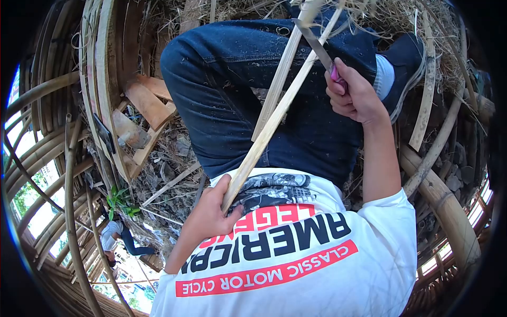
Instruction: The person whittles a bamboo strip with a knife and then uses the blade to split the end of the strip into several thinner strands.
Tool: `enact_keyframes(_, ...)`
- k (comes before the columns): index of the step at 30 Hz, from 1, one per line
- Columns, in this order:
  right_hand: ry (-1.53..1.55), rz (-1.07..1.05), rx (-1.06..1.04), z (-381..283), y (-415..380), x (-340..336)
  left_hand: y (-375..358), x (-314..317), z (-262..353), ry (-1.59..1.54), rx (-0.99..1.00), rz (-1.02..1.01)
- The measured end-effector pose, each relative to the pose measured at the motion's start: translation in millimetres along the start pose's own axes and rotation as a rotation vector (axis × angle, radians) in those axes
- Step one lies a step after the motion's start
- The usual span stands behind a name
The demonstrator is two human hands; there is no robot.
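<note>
My left hand is closed round the near end of a long pale bamboo strip, held in front of my shirt. The strip slants up and away to the right across my lap. In my right hand is a knife, gripped by its pink handle. Its blade crosses the far part of the strip. A second split bamboo strip lies beside the first, over my jeans. Its far end is blurred near a heap of thin shavings.
Bamboo poles and slats stand on the left, with a dark phone-like object against them. Wood blocks lie near my knee. A thick bamboo pole runs along the right. Another person is farther off, lower left.
</note>
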State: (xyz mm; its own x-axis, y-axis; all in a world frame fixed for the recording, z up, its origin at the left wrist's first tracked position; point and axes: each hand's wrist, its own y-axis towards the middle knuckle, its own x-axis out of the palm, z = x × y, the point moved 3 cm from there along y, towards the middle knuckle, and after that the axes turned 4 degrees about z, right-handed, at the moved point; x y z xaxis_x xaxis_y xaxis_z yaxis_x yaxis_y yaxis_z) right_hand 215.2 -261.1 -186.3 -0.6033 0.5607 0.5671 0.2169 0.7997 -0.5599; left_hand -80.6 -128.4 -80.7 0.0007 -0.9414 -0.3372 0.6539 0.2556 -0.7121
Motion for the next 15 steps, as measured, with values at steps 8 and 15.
enact_keyframes(8, -0.018, 0.031, -0.008, 0.4, 2.0, 2.0, -0.9, -1.8, -1.2, -0.017, 0.006, 0.037)
enact_keyframes(15, -0.349, 0.363, -0.415, 15.9, -2.7, 10.4, -2.8, -5.9, -0.7, -0.016, -0.001, 0.036)
